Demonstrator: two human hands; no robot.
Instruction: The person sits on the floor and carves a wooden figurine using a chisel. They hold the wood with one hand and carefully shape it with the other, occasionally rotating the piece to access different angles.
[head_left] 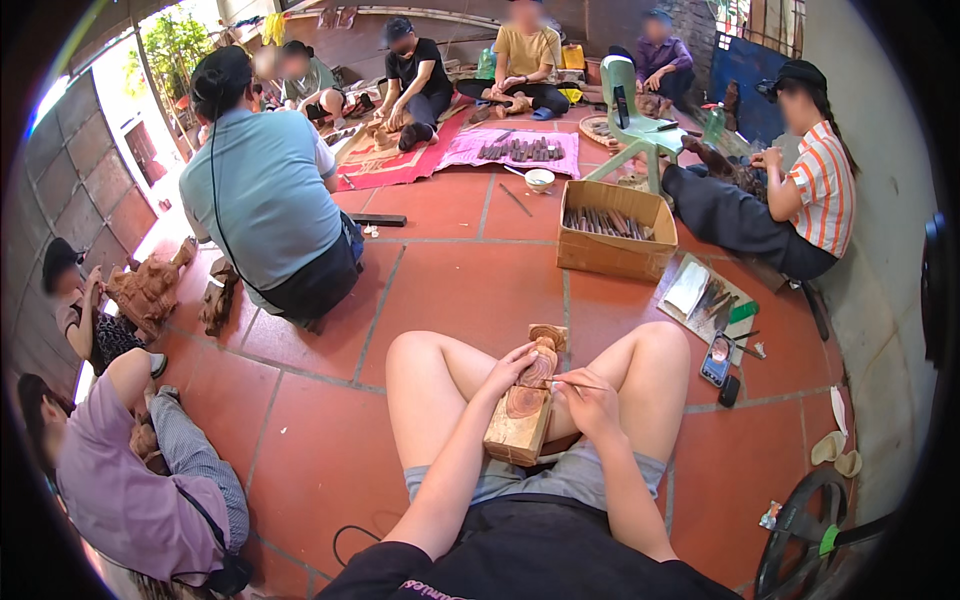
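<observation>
A partly carved wooden block point(517, 425) with ringed grain stands between my thighs; its lower part is square and its far part rounded. My left hand point(511, 370) is closed over the left side of the carved middle. In my right hand point(590, 402) is a thin reddish-brown tool point(573, 384), pinched by the fingers. Its tip points left and meets or nearly meets the wood close to my left fingers. Whether the tool ends in a blade, a point or bristles is too small to tell.
Ahead stands a cardboard box point(612, 255) full of tools. To my right lie a board with tools point(705, 300), a phone point(717, 360) and a black wheel point(800, 535). A white bowl point(540, 180) and a green chair point(628, 110) are farther off. Several people sit around.
</observation>
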